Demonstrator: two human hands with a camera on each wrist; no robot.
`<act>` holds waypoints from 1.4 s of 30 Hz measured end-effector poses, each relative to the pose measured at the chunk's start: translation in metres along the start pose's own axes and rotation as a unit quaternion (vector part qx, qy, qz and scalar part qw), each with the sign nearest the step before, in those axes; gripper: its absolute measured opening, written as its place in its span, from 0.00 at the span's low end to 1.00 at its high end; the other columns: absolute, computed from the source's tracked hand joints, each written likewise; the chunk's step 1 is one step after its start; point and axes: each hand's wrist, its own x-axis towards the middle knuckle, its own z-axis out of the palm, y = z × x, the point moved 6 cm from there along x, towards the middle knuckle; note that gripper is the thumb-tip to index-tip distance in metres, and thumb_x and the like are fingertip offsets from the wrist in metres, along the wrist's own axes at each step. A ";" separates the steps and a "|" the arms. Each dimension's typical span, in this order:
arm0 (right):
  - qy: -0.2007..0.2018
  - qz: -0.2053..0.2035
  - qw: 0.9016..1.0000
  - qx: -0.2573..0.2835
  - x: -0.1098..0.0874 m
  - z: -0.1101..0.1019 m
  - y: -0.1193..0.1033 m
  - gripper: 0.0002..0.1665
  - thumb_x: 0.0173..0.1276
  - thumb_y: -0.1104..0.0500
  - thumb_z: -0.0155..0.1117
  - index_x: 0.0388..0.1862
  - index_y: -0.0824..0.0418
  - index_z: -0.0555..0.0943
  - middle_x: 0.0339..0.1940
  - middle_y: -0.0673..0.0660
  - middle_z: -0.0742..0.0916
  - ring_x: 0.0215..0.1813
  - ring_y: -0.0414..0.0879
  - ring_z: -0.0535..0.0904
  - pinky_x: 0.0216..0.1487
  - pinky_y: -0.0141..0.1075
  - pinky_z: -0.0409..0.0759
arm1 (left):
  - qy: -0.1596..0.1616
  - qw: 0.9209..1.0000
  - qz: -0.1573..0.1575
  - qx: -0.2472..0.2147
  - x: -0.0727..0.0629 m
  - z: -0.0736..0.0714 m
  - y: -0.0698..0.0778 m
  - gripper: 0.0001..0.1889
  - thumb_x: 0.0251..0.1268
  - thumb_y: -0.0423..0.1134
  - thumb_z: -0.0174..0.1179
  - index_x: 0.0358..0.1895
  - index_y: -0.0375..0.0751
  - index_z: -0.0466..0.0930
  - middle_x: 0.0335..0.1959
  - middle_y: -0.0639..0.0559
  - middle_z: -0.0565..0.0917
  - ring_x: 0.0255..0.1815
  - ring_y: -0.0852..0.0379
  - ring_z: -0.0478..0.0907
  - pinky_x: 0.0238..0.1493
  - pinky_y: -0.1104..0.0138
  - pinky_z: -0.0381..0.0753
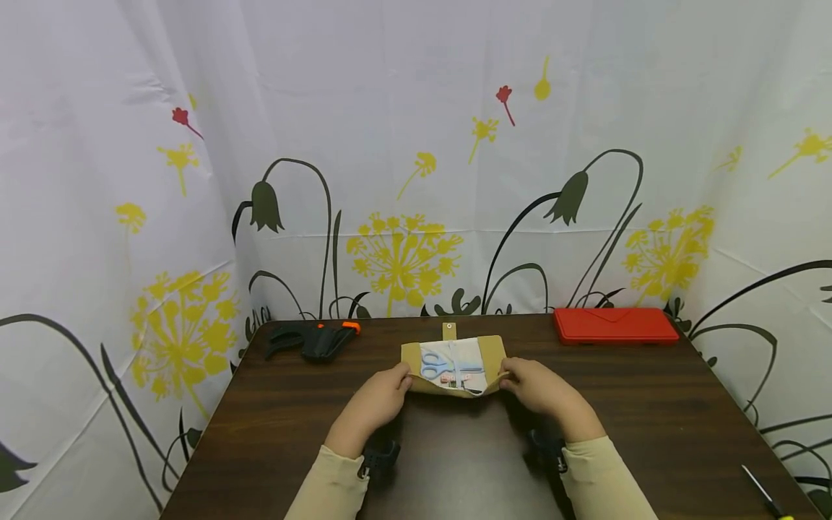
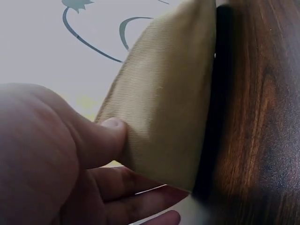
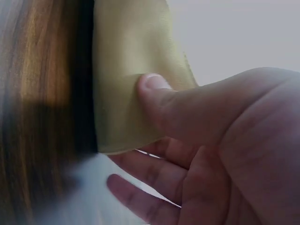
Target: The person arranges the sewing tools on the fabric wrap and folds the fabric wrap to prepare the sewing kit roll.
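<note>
A tan cloth sewing kit (image 1: 492, 354) lies unfolded near the middle of the table, its near edge curled up. Inside it, light-blue scissors (image 1: 432, 367) are held under a pale strap, with small items below them too small to tell apart. A snap tab (image 1: 449, 331) sticks out at the far side. My left hand (image 1: 377, 397) pinches the kit's near left corner, thumb on the cloth and fingers behind, as the left wrist view shows. The near right corner is pinched the same way by my right hand (image 3: 201, 136).
A black glue gun (image 1: 318, 341) with an orange tip lies at the back left of the dark wooden table (image 1: 273, 426). At the back right is a red case (image 1: 616, 326). A screwdriver (image 1: 765, 492) lies at the near right edge. Behind hangs a flowered curtain (image 1: 403, 108).
</note>
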 end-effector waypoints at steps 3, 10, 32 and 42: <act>0.009 0.022 1.000 0.005 -0.001 -0.005 0.003 0.11 0.78 0.60 0.69 0.37 0.53 0.76 0.28 0.46 0.76 0.36 0.43 0.74 0.42 0.41 0.72 | 0.015 1.000 -0.019 0.007 0.000 -0.003 0.000 0.10 0.87 0.37 0.54 0.38 0.46 0.70 0.22 0.56 0.65 0.22 0.57 0.65 0.27 0.64 0.63; 0.015 0.030 0.999 0.019 -0.004 -0.011 0.004 0.12 0.80 0.59 0.68 0.36 0.55 0.74 0.26 0.47 0.72 0.32 0.42 0.72 0.37 0.39 0.69 | 0.024 0.998 -0.049 -0.004 -0.001 -0.005 -0.005 0.09 0.88 0.40 0.52 0.40 0.48 0.71 0.22 0.56 0.66 0.21 0.56 0.65 0.26 0.63 0.64; 0.011 0.125 0.991 0.039 0.006 0.021 0.029 0.19 0.76 0.56 0.72 0.29 0.56 0.73 0.22 0.53 0.77 0.16 0.47 0.76 0.18 0.41 0.76 | 0.033 0.996 -0.067 0.056 0.024 0.046 -0.060 0.10 0.85 0.42 0.55 0.38 0.48 0.74 0.24 0.54 0.77 0.24 0.53 0.73 0.25 0.58 0.72; 0.043 0.136 0.989 0.033 0.009 0.026 0.028 0.19 0.75 0.54 0.74 0.30 0.57 0.73 0.22 0.53 0.77 0.24 0.48 0.75 0.25 0.41 0.73 | 0.111 0.986 -0.057 0.111 0.002 0.013 0.005 0.07 0.75 0.29 0.59 0.52 0.37 0.77 0.46 0.39 0.79 0.41 0.42 0.78 0.41 0.49 0.81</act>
